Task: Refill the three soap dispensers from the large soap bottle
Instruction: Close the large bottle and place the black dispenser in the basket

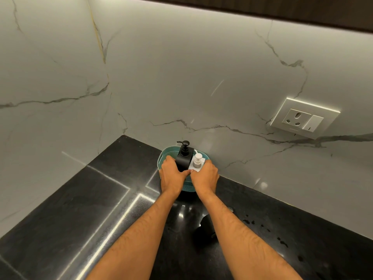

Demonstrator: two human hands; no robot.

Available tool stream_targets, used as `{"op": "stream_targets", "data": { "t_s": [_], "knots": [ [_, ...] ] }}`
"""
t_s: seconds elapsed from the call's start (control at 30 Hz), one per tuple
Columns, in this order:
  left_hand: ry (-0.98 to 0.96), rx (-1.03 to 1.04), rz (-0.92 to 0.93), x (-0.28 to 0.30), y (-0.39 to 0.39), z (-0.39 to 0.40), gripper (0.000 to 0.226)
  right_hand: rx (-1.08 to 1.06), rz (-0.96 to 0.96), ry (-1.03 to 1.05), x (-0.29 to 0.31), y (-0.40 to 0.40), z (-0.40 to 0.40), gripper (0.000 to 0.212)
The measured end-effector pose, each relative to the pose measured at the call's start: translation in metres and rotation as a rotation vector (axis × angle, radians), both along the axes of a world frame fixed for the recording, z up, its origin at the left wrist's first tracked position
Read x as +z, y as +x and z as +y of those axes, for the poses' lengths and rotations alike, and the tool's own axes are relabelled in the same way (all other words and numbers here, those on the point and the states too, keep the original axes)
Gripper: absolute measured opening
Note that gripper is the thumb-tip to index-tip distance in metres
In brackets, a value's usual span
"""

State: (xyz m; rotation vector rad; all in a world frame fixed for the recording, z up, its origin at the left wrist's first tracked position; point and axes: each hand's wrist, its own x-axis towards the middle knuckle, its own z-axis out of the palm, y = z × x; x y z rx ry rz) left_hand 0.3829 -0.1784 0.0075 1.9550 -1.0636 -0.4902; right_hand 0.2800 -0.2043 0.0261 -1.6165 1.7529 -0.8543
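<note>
A teal perforated basket (168,150) stands on the black countertop against the marble wall. Inside it are a black square soap dispenser (184,156) with a black pump and a white dispenser (197,161) with a pale pump. My left hand (172,175) wraps around the black dispenser's left side. My right hand (205,176) wraps around the white dispenser's right side. The thumbs meet in front of the two dispensers. A third dispenser and the large soap bottle are not in view.
The black countertop (101,209) has bright seam lines on the left and water drops (264,227) on the right. A wall socket with a switch (304,118) sits on the marble wall at the right. A dark cabinet edge runs along the top.
</note>
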Motion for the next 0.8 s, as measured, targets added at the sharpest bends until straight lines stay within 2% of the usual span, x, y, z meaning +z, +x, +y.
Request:
{"op": "stream_targets", "data": {
  "t_s": [0.43, 0.6, 0.7, 0.8],
  "knots": [
    [0.135, -0.072, -0.063, -0.005, 0.006, -0.009, 0.058, -0.018, 0.059, -0.029, -0.008, -0.001, -0.008, 0.046],
    [0.135, -0.029, 0.018, -0.001, 0.007, -0.012, 0.043, -0.021, 0.065, -0.021, -0.005, -0.003, -0.009, 0.039],
    [0.133, -0.017, -0.006, -0.003, 0.007, -0.016, 0.031, -0.012, 0.073, -0.009, -0.004, -0.003, -0.01, 0.041],
    [0.145, -0.028, 0.009, -0.006, 0.008, -0.021, 0.031, 0.002, 0.083, -0.003, -0.003, -0.005, -0.011, 0.044]
  ]
}}
